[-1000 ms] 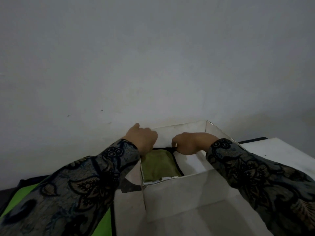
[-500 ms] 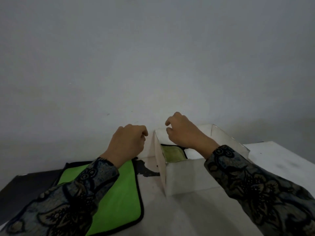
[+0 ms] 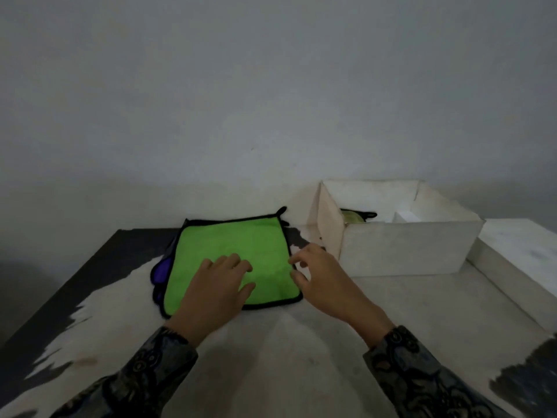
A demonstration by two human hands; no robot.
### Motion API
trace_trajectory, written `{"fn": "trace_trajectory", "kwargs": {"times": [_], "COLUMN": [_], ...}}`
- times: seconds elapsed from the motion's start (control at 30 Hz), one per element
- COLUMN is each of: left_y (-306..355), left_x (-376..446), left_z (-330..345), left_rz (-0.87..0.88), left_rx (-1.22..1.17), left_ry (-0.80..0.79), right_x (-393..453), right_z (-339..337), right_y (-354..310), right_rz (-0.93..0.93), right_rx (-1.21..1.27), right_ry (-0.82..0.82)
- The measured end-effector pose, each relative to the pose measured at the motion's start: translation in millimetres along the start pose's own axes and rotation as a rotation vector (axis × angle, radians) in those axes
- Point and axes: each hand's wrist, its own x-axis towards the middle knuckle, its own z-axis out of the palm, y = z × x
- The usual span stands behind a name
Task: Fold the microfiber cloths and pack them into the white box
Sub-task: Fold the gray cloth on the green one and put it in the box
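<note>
Left hand (image 3: 215, 289) laid flat, fingers spread, on bright green black-edged microfiber cloth (image 3: 241, 248), right hand (image 3: 324, 277) held loosely open at its right edge, open white cardboard box (image 3: 401, 251) beside.

Green cloth (image 3: 235, 251), black-edged: lying flat atop a purple cloth (image 3: 161, 271). White box (image 3: 401, 248): standing open rightward, holding a folded cloth (image 3: 354, 218).
</note>
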Motion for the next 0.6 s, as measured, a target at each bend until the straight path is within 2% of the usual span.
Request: {"fn": "trace_trajectory", "kwargs": {"times": [0.1,0.2,0.33,0.5,0.6], "left_y": [-16.3,-35.1,-61.9,-95.4,-97.9], "left_x": [-35.5,-58.1,-68.2,-79.8,-82.5], "left_z": [17.8,23.5,20.6,15.3,17.0], "left_rz": [0.035,0.005,-0.015,-0.054,-0.083], "left_rx": [0.007,-0.021,-0.082,-0.254,-0.276], "left_ry": [-0.063,-0.079,-0.100,-0.209,-0.155], "right_x": [-16.9,-22.1,-20.9,-16.6,-11.9], "right_z": [30.7,48.1,58.2,64.3,64.7], "right_y": [6.6,8.4,11.1,17.9,18.7], "right_rz": [-0.016,-0.033,-0.074,-0.126,-0.097], "right_rx": [-0.064,-0.184,-0.292,-0.432,-0.415], "right_ry": [-0.139,-0.178,-0.096,0.010,0.047]}}
